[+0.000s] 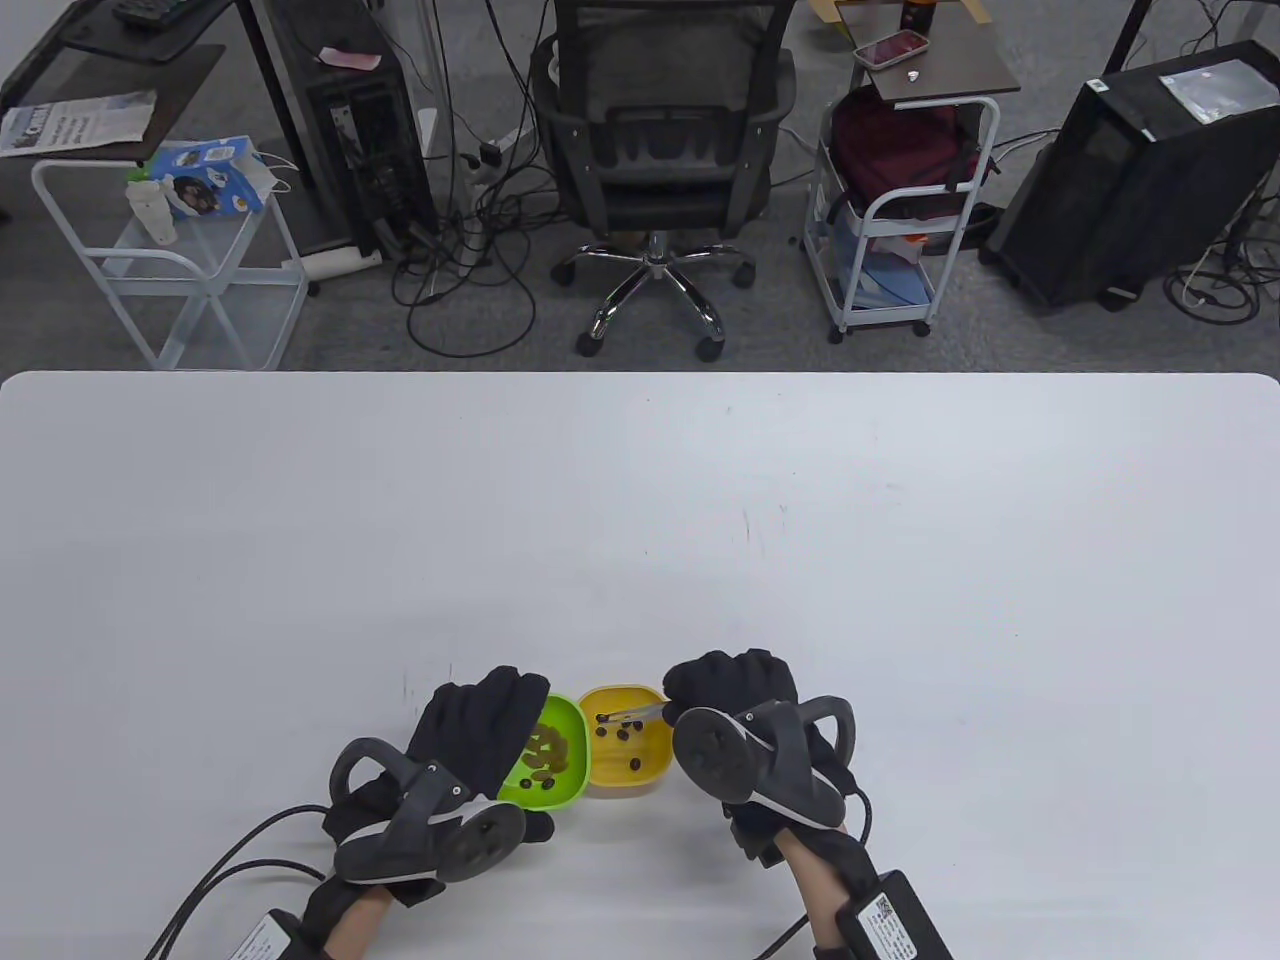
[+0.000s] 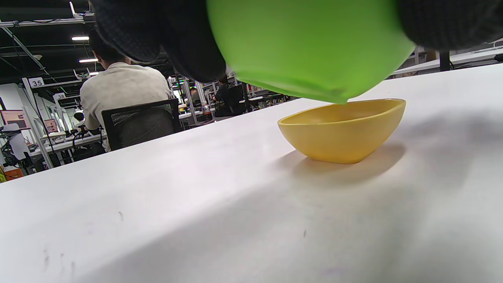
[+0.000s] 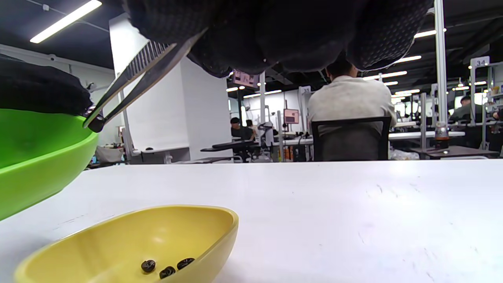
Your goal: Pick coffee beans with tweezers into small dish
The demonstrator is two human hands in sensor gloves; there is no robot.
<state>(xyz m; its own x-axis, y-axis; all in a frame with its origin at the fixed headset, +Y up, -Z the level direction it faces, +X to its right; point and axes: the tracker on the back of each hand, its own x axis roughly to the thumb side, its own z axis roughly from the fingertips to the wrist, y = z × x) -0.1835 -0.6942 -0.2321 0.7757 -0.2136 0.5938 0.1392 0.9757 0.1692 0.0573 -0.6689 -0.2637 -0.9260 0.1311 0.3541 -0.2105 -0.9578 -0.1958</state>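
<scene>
At the near edge of the table [image 1: 640,500] we see our left hand [image 1: 470,740] gripping the green dish [image 1: 560,745], fingers curled over its left rim; the left wrist view shows it lifted and tilted, its low edge just over the yellow dish [image 2: 346,133]. A heap of beans [image 1: 546,755] lies in the green dish. Just to its right, our right hand [image 1: 735,690] pinches the tweezers [image 1: 632,714], which reach left over the yellow dish. In the right wrist view the tips are pressed together on one dark bean [image 3: 95,125], held at the green dish's rim. A few loose beans [image 3: 165,269] lie in the yellow dish. Beyond the table stands an office chair [image 1: 660,150].
</scene>
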